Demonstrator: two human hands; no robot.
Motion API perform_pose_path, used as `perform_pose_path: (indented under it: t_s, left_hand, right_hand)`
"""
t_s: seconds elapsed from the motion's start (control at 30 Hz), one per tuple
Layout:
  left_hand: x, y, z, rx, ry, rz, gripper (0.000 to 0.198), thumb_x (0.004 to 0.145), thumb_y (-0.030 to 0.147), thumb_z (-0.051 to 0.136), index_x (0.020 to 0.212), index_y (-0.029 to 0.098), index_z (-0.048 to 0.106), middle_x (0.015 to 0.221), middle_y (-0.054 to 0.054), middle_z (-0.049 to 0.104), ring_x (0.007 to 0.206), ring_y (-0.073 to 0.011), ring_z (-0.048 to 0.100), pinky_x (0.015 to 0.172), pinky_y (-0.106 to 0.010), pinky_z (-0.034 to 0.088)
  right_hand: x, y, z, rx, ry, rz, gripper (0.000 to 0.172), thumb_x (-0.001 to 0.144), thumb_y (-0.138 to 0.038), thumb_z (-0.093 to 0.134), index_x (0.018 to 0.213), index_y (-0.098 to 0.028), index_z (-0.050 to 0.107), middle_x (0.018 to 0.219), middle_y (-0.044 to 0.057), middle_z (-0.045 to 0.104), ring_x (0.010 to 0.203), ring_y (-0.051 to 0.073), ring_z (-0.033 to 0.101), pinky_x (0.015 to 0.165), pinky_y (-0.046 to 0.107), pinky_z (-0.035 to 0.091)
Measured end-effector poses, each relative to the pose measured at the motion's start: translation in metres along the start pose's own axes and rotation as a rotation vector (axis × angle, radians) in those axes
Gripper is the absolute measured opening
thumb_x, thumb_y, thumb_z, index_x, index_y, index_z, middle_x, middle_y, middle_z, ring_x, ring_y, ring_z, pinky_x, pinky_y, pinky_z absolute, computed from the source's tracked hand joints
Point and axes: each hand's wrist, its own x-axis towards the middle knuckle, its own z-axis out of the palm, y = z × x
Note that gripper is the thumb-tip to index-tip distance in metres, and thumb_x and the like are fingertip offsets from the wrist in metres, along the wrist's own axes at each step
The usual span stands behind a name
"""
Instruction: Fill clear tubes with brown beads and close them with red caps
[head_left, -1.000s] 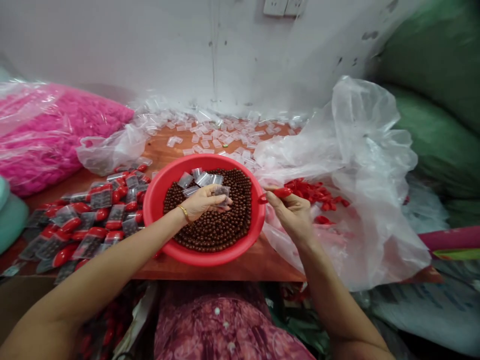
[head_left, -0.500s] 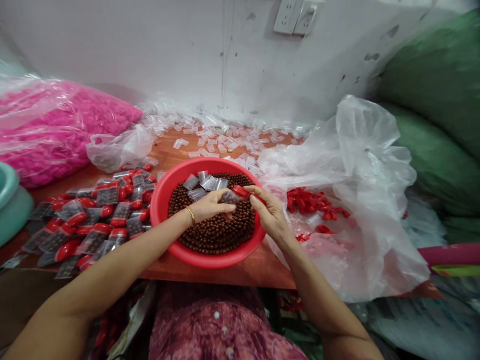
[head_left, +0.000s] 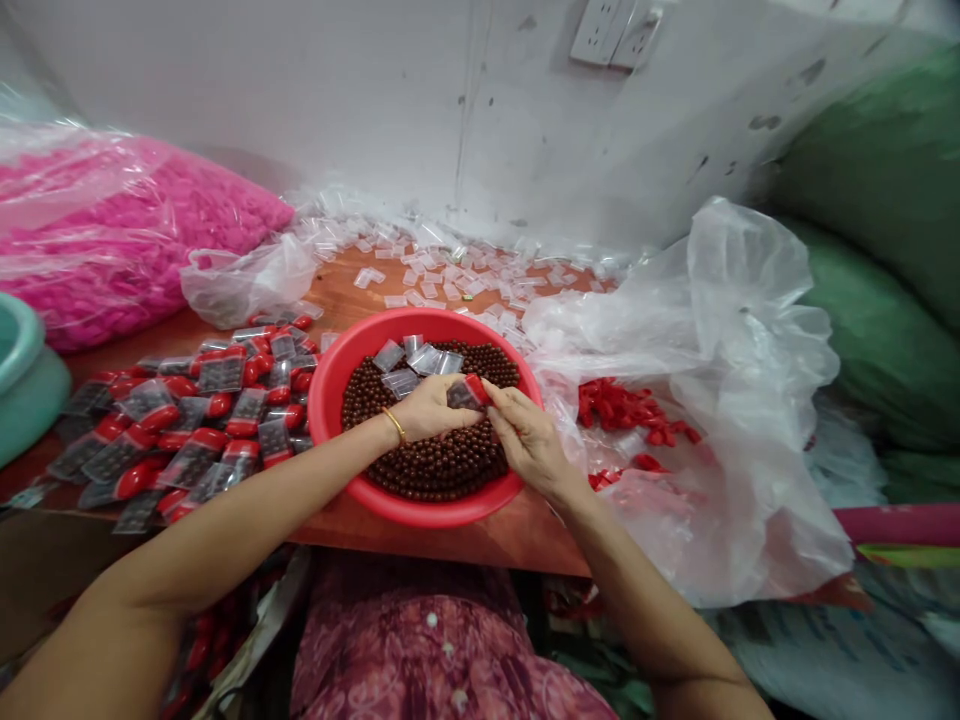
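Observation:
Over the red basin (head_left: pixel 427 515), my left hand (head_left: pixel 429 408) is closed on a small clear plastic case with a red cap (head_left: pixel 466 393), dark beads showing inside it. My right hand (head_left: pixel 529 435) pinches the red cap end between thumb and fingers. Beneath both hands, the basin holds many round brown beads (head_left: pixel 424 470). Several clear plastic sleeves (head_left: pixel 426 360) lie on the beads at the far side. To the left is a heap of filled, red-capped cases (head_left: pixel 221 370). Loose red caps (head_left: pixel 626 405) lie to the right.
Flat clear pieces (head_left: pixel 450 275) are scattered along the back of the table by the wall. A bag of pink parts (head_left: pixel 127 235) and a teal pot (head_left: pixel 26 385) stand at left. A crumpled clear plastic bag (head_left: pixel 742 400) spreads across the right, before green sacks (head_left: pixel 870 320).
The red cap, held a little apart at the right before, now sits against the clear case. My right hand has moved slightly left and down. The camera view has shifted slightly.

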Motion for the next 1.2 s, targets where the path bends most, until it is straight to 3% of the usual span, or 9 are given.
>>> perform_pose_path:
  t_s: [0.2,0.33,0.43,0.53,0.67,0.83,0.93,1.07,1.2]
  left_hand:
    - [-0.003,-0.002,-0.001,0.130,-0.011,0.090,0.018,0.058,0.026,0.059,0.066,0.014,0.049,0.058,0.007,0.044,0.055,-0.0055,0.038,0.051,-0.018,0.031]
    - [-0.007,-0.001,0.000,0.229,-0.099,0.068,0.018,0.059,0.027,0.059,0.069,0.014,0.050,0.057,0.006,0.045,0.054,-0.0070,0.039,0.051,-0.019,0.032]
    - [-0.007,0.002,0.004,0.367,-0.195,0.065,0.020,0.063,0.032,0.059,0.067,0.016,0.049,0.054,0.006,0.045,0.050,-0.0078,0.039,0.049,-0.020,0.030]
    - [-0.007,0.004,0.008,0.519,-0.243,0.144,0.021,0.063,0.030,0.059,0.058,0.016,0.045,0.051,0.006,0.042,0.049,-0.0073,0.037,0.050,-0.021,0.029]
    - [-0.007,0.001,0.009,0.619,-0.194,0.185,0.014,0.062,0.024,0.058,0.057,0.016,0.047,0.050,0.005,0.043,0.047,-0.0078,0.037,0.050,-0.021,0.031]
    - [-0.011,-0.008,0.007,0.793,-0.107,0.175,0.009,0.056,0.021,0.060,0.063,0.017,0.057,0.052,0.000,0.053,0.053,-0.0145,0.049,0.055,-0.024,0.040]
    - [-0.010,-0.007,0.009,0.880,-0.062,0.151,0.014,0.056,0.023,0.061,0.069,0.017,0.060,0.058,-0.003,0.060,0.058,-0.0175,0.054,0.058,-0.026,0.042]
    - [-0.011,0.013,0.010,1.023,-0.029,0.155,0.013,0.069,0.030,0.056,0.069,0.017,0.058,0.060,-0.002,0.061,0.055,-0.0150,0.053,0.056,-0.024,0.038]
    - [-0.048,0.032,-0.024,1.173,0.195,0.175,0.028,0.083,0.043,0.046,0.080,0.018,0.060,0.066,0.000,0.063,0.061,-0.0138,0.057,0.059,-0.022,0.038]
  right_hand:
    - [-0.008,-0.002,0.000,-0.041,-0.083,-0.029,0.043,0.091,-0.016,0.038,0.132,-0.019,0.050,0.087,0.008,0.059,0.076,0.014,0.058,0.067,0.027,0.050]
    - [-0.011,0.000,-0.010,-0.072,-0.139,0.004,0.033,0.090,-0.024,0.040,0.113,-0.019,0.064,0.078,0.007,0.062,0.067,0.015,0.058,0.060,0.027,0.048]
    - [-0.005,0.000,-0.007,-0.022,-0.007,0.134,0.035,0.091,-0.038,0.039,0.086,-0.021,0.069,0.059,0.002,0.054,0.053,0.013,0.051,0.053,0.026,0.044]
    - [0.007,0.000,0.012,0.229,0.171,0.353,0.048,0.092,-0.051,0.029,0.092,-0.020,0.065,0.058,0.000,0.052,0.050,0.012,0.047,0.051,0.026,0.043]
    - [0.021,0.005,0.039,0.514,0.097,0.532,0.068,0.091,-0.061,0.010,0.129,-0.019,0.047,0.102,0.007,0.063,0.088,0.016,0.061,0.083,0.032,0.050]
    - [0.019,0.009,0.046,0.365,-0.080,0.467,0.075,0.086,-0.068,0.017,0.144,-0.021,0.030,0.147,0.007,0.036,0.136,0.019,0.032,0.115,0.041,0.020]
    - [0.023,0.004,0.046,0.229,-0.040,0.435,0.081,0.083,-0.072,0.020,0.142,-0.018,0.034,0.149,0.009,0.033,0.139,0.023,0.026,0.117,0.044,0.013]
    - [0.034,0.003,0.040,0.377,0.076,0.460,0.080,0.087,-0.067,0.005,0.138,-0.016,0.040,0.139,0.009,0.047,0.130,0.020,0.042,0.110,0.040,0.032]
    - [0.015,0.029,-0.007,0.268,0.206,0.511,0.063,0.092,-0.057,0.015,0.118,-0.021,0.059,0.113,0.006,0.066,0.107,0.017,0.060,0.094,0.034,0.047]
